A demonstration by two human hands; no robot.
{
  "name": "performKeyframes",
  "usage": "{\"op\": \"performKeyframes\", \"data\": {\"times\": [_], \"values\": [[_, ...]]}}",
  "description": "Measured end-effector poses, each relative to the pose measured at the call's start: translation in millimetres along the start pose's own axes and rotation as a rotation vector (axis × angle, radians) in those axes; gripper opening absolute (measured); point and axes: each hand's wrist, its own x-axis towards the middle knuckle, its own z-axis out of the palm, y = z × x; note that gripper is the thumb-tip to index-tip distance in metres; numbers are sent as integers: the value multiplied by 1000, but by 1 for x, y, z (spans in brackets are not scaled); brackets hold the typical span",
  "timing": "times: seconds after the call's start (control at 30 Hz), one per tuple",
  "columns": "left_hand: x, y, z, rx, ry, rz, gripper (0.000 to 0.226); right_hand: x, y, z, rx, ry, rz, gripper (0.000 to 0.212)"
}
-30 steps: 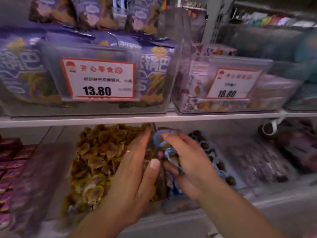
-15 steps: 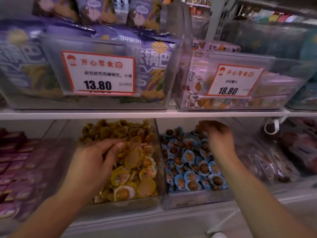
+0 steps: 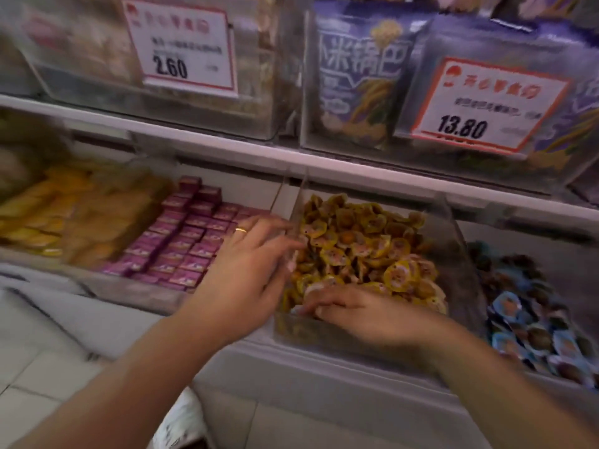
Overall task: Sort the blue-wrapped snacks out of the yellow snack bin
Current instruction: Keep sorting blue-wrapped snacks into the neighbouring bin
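Setting: a shop shelf [image 3: 227, 153] of white metal carrying clear plastic bins, with red-bordered white price cards [image 3: 183, 47] clipped to the bins on the row above.
Yellow bin: the clear plastic bin heaped with round yellow-wrapped snacks [image 3: 369, 343] sits at centre, between a tray of small pink boxes [image 3: 191, 234] and a bin of blue-wrapped round snacks [image 3: 531, 322].
Blue strays: none shows among the yellow heap in this blurred view; any left must lie buried or under the hands.
Step in hand: by my reading, searching the yellow heap for remaining blue pieces.
Left hand [image 3: 249, 277]: fingers spread and nearly straight, tips at the bin's left wall, gripping nothing; a gold ring [image 3: 240, 230] on one finger.
Right hand [image 3: 366, 315]: laid low over the front of the heap, fingers lightly bent and touching wrappers; whether they pinch one, I cannot tell.
Next move: probably raking the yellow pieces aside, then lifting any blue piece out towards the blue bin on the right.
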Motion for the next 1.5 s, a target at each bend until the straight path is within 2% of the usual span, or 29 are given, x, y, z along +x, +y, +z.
{"op": "performKeyframes", "data": {"times": [0.13, 0.33, 0.6, 0.77, 0.9, 1.0, 1.07, 1.17, 1.27, 1.33, 1.43, 1.5], "values": [[-2, -10, -5, -11, -135, -46, 32, 21, 2, -6, -207, -75, 31, 30], [1, -12, -7, -68, -129, -46, 25, 53, -7, -5, -367, -232, 48, 34], [0, -6, -9, -87, -122, -67, 26, 49, 8, -6, -359, -221, 87, 23], [0, -4, -9, -90, -116, -76, 25, 55, 1, -11, -325, -343, 163, 20], [2, -2, -9, -85, -115, -79, 25, 57, 2, -19, -242, -385, 179, 27], [2, -2, -8, -75, -91, -84, 25, 51, 9, -20, -169, -233, 168, 26], [4, 0, -6, -53, -52, -71, 25, 41, 15, -26, -80, -21, 113, 28], [8, 10, -3, -52, 44, -17, 22, 17, 21, -42, 276, 368, 18, 28], [13, 30, 5, -138, 111, 52, 23, -8, 26, -51, 525, 617, -26, 26], [13, 42, 12, -232, 9, 52, 24, -22, 30, -45, 625, 689, -29, 28], [18, 63, 30, -399, -389, -10, 21, -49, 40, -35, 811, 724, -6, 40], [23, 72, 41, -445, -659, -34, 23, -60, 45, -31, 834, 731, 2, 42]]}}
